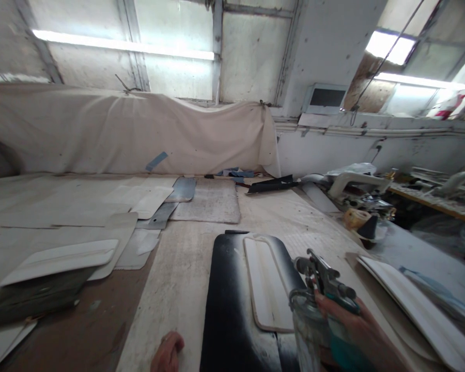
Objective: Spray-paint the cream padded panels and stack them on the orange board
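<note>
My right hand (351, 323) is closed around the handle of a spray gun (322, 274), whose clear paint cup (307, 323) hangs below its head. Just left of the gun lies a black panel (227, 310) with rounded corners and whitish overspray across it. On that panel rests a long white padded piece (266, 284) with rounded corners and a seam down its middle; the cup covers its lower right edge. At the bottom edge, my left hand (168, 352) is curled beside the panel, not touching it. No object shows in its fingers.
White panels (73, 258) and a dark folded piece (39, 297) lie on the left. Further white pieces (411, 305) lie on the right. A sewing machine (358, 183) and a yellowish thread cone (356, 219) stand beyond them. A beige cloth (139, 134) hangs behind the table.
</note>
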{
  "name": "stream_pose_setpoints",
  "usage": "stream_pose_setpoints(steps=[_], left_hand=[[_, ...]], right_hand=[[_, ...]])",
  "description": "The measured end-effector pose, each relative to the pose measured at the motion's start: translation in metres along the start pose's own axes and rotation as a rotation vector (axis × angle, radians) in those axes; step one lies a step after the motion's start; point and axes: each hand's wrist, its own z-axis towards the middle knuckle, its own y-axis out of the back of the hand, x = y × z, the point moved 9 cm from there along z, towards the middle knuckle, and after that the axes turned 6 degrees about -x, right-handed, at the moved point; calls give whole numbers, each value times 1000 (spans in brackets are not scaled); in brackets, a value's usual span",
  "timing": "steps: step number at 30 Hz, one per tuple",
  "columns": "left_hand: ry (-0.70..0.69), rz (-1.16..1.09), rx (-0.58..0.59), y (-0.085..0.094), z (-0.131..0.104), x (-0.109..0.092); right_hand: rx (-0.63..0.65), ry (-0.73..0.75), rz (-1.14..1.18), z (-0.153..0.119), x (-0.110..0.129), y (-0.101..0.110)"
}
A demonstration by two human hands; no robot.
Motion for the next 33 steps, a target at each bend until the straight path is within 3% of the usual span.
stream_pose_setpoints(steps=[3, 8, 13, 15, 21, 28, 33], left_hand=[[-19, 21, 72, -3, 1, 0], [-2, 47, 89, -1, 0, -3], [-2, 61, 100, -1, -1, -4], [-3, 62, 83, 1, -1, -6], [-2, 65, 70, 7, 0, -16], [-19, 34, 56, 11, -1, -20], [-8, 33, -5, 11, -2, -16]], right_hand=[[-57, -22, 36, -8, -9, 4], [-82, -21, 70, -24, -17, -3], [101, -36, 85, -38, 3, -25], [115, -44, 97, -44, 11, -29], [-73, -12, 114, -55, 20, -16], [38, 50, 120, -55, 23, -13], [6, 75, 128, -56, 20, -3]])
